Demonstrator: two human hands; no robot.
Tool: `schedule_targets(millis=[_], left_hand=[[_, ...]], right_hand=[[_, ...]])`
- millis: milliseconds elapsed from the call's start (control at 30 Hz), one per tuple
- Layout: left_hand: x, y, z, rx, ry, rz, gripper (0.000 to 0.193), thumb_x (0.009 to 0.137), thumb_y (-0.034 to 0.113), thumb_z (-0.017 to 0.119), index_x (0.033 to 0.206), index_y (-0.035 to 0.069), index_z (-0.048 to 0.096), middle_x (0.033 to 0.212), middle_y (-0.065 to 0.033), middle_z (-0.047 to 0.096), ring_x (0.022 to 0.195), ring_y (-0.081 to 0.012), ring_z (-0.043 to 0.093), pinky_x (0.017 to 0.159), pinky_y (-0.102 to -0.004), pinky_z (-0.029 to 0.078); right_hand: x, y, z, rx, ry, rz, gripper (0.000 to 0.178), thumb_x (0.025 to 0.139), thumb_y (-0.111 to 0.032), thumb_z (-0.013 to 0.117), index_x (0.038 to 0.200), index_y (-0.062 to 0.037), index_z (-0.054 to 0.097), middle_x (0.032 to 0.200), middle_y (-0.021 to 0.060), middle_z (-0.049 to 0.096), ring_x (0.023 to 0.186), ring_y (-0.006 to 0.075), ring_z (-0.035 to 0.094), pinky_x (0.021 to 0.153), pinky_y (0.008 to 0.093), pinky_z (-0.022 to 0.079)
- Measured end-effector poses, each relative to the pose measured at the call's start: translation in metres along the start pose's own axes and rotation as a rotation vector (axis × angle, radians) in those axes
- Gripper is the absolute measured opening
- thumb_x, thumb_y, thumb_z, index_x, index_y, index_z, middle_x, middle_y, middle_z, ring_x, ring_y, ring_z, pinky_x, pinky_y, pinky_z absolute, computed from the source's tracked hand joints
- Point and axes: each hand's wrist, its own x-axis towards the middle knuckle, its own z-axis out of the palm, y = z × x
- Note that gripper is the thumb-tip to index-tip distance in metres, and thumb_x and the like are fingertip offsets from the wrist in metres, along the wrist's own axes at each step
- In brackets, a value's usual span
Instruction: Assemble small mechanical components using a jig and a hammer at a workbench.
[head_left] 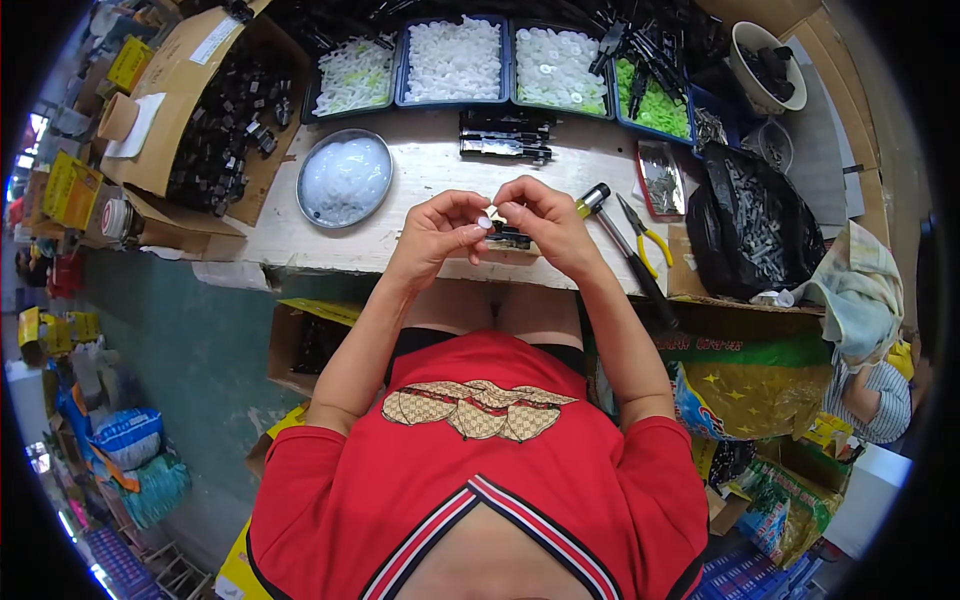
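My left hand [440, 228] and my right hand [545, 222] meet above the front edge of the white worktable [420, 170]. Between the fingertips of my left hand sits a small white plastic piece [485, 222]. The fingers of my right hand close on a small black part [508, 237] just below it. The two pieces touch or nearly touch; how they fit is hidden by my fingers. More black parts [503, 137] lie farther back on the table.
Blue trays of white plastic pieces [453, 60] and green ones [655, 105] line the back. A round metal bowl [344, 177], a cardboard box of black parts [225, 120], a hammer [625, 250], yellow-handled pliers [645, 235] and a black bag of metal parts [755, 220] surround my hands. Another person [870, 390] sits at the right.
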Motion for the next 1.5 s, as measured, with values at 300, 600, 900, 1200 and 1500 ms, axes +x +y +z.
schedule_targets(millis=[300,600,900,1200,1500], left_hand=[[-0.001,-0.002,0.0,0.0,0.012,0.0,0.033,0.078,0.0,0.062,0.11,0.001,0.053,0.086,-0.0065,0.059,0.066,-0.0119,0.061,0.053,-0.0229,0.051],[-0.006,-0.012,-0.002,-0.113,0.121,0.045,0.021,0.081,0.003,0.061,0.102,-0.001,0.06,0.079,-0.0067,0.062,0.063,-0.0103,0.058,0.052,-0.0224,0.05],[-0.012,-0.01,0.005,-0.052,0.183,0.081,0.02,0.082,0.006,0.061,0.101,-0.001,0.06,0.077,-0.0049,0.061,0.06,-0.0081,0.057,0.048,-0.02,0.048],[-0.008,-0.006,-0.026,0.583,0.365,0.249,0.015,0.078,0.005,0.065,0.092,-0.001,0.064,0.075,0.0002,0.053,0.058,-0.0028,0.045,0.05,-0.0173,0.037],[-0.003,-0.009,-0.032,0.838,0.275,0.228,0.019,0.071,0.003,0.067,0.089,0.004,0.066,0.073,-0.0043,0.056,0.061,-0.011,0.052,0.056,-0.0232,0.042]], right_hand=[[0.0,-0.004,0.009,-0.357,-0.032,-0.123,0.007,0.085,-0.007,0.055,0.088,-0.0015,0.057,0.081,0.002,0.055,0.073,0.0091,0.05,0.064,0.0217,0.04],[-0.006,0.003,0.023,-0.459,0.215,-0.318,0.006,0.082,-0.004,0.058,0.087,-0.0004,0.059,0.08,0.0072,0.055,0.072,0.0149,0.054,0.061,0.0236,0.042],[0.001,0.021,0.032,-0.538,0.224,-0.422,0.007,0.079,-0.003,0.059,0.084,-0.0024,0.055,0.079,0.0073,0.052,0.073,0.0195,0.052,0.064,0.0284,0.041],[0.006,0.036,0.03,-0.933,0.155,-0.418,0.006,0.077,-0.009,0.059,0.081,-0.0095,0.054,0.079,0.0026,0.05,0.08,0.0211,0.046,0.072,0.0342,0.029],[0.01,0.047,0.034,-1.161,0.113,-0.456,0.008,0.077,-0.01,0.058,0.084,-0.0108,0.055,0.083,0.0018,0.051,0.084,0.0211,0.046,0.073,0.0355,0.029]])
